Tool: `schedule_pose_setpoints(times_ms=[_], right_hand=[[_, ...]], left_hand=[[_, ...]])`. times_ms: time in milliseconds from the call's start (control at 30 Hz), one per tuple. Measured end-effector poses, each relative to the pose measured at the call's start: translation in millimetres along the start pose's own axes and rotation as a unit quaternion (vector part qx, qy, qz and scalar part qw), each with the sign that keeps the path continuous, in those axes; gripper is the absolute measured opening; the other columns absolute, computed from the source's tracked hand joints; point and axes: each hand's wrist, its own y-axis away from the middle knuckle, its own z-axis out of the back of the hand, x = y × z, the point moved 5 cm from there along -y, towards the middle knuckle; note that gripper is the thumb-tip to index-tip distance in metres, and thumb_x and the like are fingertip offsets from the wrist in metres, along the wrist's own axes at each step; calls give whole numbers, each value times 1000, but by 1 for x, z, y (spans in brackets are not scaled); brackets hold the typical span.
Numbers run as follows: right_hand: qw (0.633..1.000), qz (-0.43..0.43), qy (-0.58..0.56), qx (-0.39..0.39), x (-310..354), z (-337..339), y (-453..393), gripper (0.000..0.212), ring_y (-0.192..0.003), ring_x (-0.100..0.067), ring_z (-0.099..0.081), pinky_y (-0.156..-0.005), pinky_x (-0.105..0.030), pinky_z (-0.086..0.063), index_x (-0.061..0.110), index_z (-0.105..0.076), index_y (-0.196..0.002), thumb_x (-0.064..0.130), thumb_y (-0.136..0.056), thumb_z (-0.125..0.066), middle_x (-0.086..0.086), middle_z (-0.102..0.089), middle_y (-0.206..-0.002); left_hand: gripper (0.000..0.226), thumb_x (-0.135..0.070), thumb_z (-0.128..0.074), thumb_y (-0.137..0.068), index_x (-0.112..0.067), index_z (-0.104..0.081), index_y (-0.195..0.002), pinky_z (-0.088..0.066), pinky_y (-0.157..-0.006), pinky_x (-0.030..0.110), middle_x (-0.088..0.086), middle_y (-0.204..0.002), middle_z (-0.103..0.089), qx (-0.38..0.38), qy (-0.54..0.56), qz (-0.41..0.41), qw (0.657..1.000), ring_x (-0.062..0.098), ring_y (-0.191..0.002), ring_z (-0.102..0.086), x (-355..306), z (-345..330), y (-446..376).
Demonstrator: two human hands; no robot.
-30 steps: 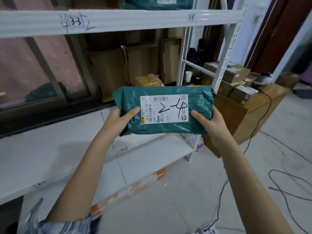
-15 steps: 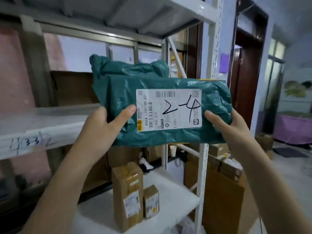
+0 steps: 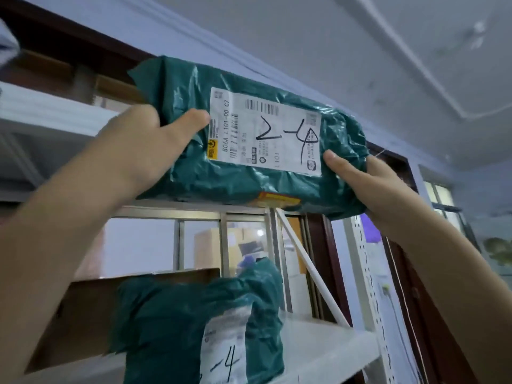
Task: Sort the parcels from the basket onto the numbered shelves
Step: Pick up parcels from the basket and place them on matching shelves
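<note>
A person lifts a green parcel [image 3: 249, 139] overhead with both hands, its white label [image 3: 266, 131] hand-marked "2-4" and facing the camera. The left hand [image 3: 146, 145] grips the parcel's left end, thumb pressed on the front beside the label and fingers wrapped out of sight behind; the right hand [image 3: 368, 184] cups the lower right corner, thumb on the front face. The parcel is in the air at the front edge of the top shelf [image 3: 55, 115], its lower edge about level with the shelf's underside, and not yet resting on anything.

On the shelf below [image 3: 327, 347], near its front edge, stands a second green parcel [image 3: 199, 322] whose label ends in "-4", with a brown cardboard box [image 3: 91, 303] just to its left. A white perforated upright [image 3: 371, 286] frames the right side.

The step in hand appears to be the placing. Done well, it means first confirming which shelf carries the matching number, since no shelf marking is readable here. The soft bag will sag, so both hands should support it until its weight is well back from the front edge. Keeping the label outward would leave the number readable. The right corner should clear the upright as it goes in.
</note>
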Motion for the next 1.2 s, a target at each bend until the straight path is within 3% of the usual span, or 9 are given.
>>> schedule_pose_setpoints(times_ms=[133,267,367,467,567,767,933,1100,1200], right_hand=[[999,17,-23,15,2,-6,-59,21,-72,-16,-72,-55,-33,-59,21,-61,-98,39,-87,-61,0,-72,-91],[998,20,-50,30,-3,-15,-114,20,-75,-20,-71,-57,-39,-60,22,-59,-92,40,-86,-64,-2,-70,-93],[998,26,-47,32,-5,-22,-149,27,-79,-22,-69,-56,-37,-60,20,-56,-99,42,-85,-64,-3,-67,-95],[997,54,-49,36,-3,-28,-179,28,-76,-20,-65,-49,-30,-57,21,-53,-105,40,-86,-64,-2,-64,-94],[993,64,-92,27,-5,-32,-203,42,-83,-18,-63,-58,-31,-56,21,-51,-119,39,-84,-67,0,-62,-102],[987,83,-137,22,-27,-44,-236,46,-85,-17,-58,-60,-28,-52,17,-49,-126,28,-86,-67,1,-56,-104],[990,91,-110,20,-68,-57,-255,49,-104,-22,-61,-88,-34,-51,14,-54,-124,27,-81,-73,-4,-63,-118],[995,88,-39,28,-78,-72,-270,54,-103,-22,-60,-94,-40,-50,11,-53,-120,35,-77,-75,-5,-63,-116],[996,77,9,32,-77,-75,-272,69,-107,-24,-54,-94,-37,-47,3,-36,-131,36,-81,-71,-8,-54,-121]], left_hand=[[50,-59,-53,-82,-11,-62,-72,-46,-68,34,9,-74,-63,1,-8,-20,1000,27,-72,-59,-11,-6,-52],[43,-55,-52,-84,-14,-61,-76,-46,-67,32,6,-77,-63,-17,-22,-7,1000,26,-70,-59,-12,-18,-94],[64,-65,-56,-65,-10,-67,-95,-53,-88,47,15,-98,-70,-5,-17,34,999,36,-92,-66,-4,-26,-120],[54,-57,-58,-78,-12,-64,-107,-51,-93,42,9,-102,-70,1,-9,64,998,29,-95,-67,4,-34,-142],[48,-49,-54,-88,-10,-59,-115,-49,-86,33,8,-104,-67,-36,-44,57,997,26,-94,-64,7,-39,-160],[54,-48,-57,-88,-8,-54,-125,-47,-99,44,10,-118,-64,-58,-61,55,995,29,-106,-61,18,-57,-183],[45,-38,-57,-91,-5,-56,-121,-47,-97,38,12,-117,-63,-47,-106,67,991,29,-106,-60,43,-74,-190],[41,-35,-55,-93,0,-60,-115,-42,-81,29,12,-104,-64,-42,-157,79,984,22,-85,-57,56,-79,-197],[48,-41,-55,-91,1,-61,-113,-44,-87,32,16,-114,-64,-42,-207,92,973,29,-96,-58,61,-76,-203]])
